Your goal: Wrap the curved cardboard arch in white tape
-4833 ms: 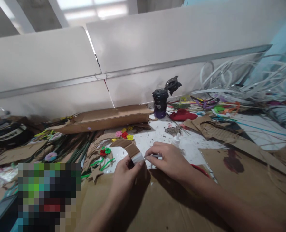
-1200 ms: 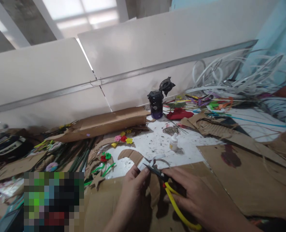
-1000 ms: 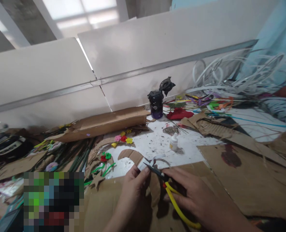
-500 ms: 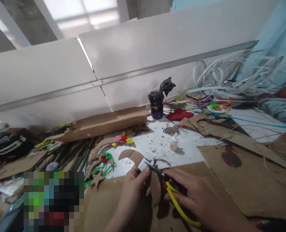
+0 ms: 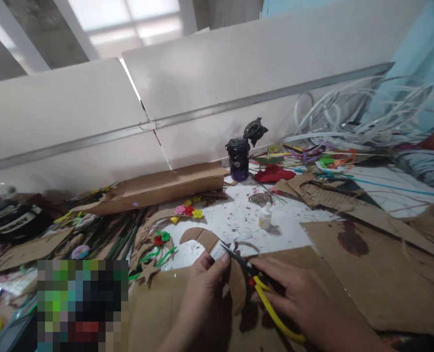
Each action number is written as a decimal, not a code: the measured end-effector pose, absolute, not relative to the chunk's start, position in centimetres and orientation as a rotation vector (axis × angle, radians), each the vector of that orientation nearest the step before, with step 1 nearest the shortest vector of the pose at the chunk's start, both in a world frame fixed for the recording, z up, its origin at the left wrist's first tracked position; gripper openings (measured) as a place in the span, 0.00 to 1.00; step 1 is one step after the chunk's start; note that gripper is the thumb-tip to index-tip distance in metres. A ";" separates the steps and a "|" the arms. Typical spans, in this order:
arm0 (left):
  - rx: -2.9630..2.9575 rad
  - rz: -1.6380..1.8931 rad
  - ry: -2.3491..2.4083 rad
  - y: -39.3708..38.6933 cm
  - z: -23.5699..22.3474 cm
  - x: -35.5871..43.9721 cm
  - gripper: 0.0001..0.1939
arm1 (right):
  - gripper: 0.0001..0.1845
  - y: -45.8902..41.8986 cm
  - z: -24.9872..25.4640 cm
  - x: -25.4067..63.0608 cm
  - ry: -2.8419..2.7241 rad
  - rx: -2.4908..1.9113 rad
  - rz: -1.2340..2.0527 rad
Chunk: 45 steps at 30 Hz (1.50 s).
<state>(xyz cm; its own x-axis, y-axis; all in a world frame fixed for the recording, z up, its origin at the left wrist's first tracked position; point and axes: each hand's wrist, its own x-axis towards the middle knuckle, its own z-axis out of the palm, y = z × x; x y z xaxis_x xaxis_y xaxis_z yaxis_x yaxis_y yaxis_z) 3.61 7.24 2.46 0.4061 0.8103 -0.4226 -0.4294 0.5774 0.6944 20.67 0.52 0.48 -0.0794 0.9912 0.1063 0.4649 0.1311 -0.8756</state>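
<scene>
Shift: yellow-handled scissors [image 5: 264, 293] now in the right hand [image 5: 297, 298], fingers wrapped round the handles (tips at the white strip).
Left hand [image 5: 206, 288]: pinching the white strip [image 5: 217, 252] on a curved cardboard piece [image 5: 198, 236].
Curved piece: held above a cardboard sheet [image 5: 154, 303].

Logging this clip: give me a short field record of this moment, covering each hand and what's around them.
Left hand: pinches a curved cardboard strip at its white wrapping
Right hand: holds yellow-handled scissors, tips at the wrapping
Beneath: brown cardboard sheet
Rest: small white bottle; dark bottle; small coloured flowers; white plastic strips
</scene>
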 end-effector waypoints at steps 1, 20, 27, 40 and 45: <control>0.534 0.832 0.832 7.2 2.5 3.6 0.16 | 0.24 0.5 0.5 20.7 -1.655 -1.433 0.880; 0.570 0.831 0.843 7.3 1.9 3.5 0.16 | 0.20 0.2 1.5 20.2 -1.674 -1.556 0.816; 0.570 0.840 0.855 7.4 1.5 3.5 0.15 | 0.22 0.1 1.6 20.3 -1.687 -1.564 0.797; 0.585 0.823 0.816 7.5 1.4 3.5 0.20 | 0.21 0.3 0.8 20.7 -1.682 -1.469 0.831; 0.562 0.824 0.812 7.5 1.4 3.6 0.19 | 0.21 0.3 0.9 20.7 -1.676 -1.464 0.824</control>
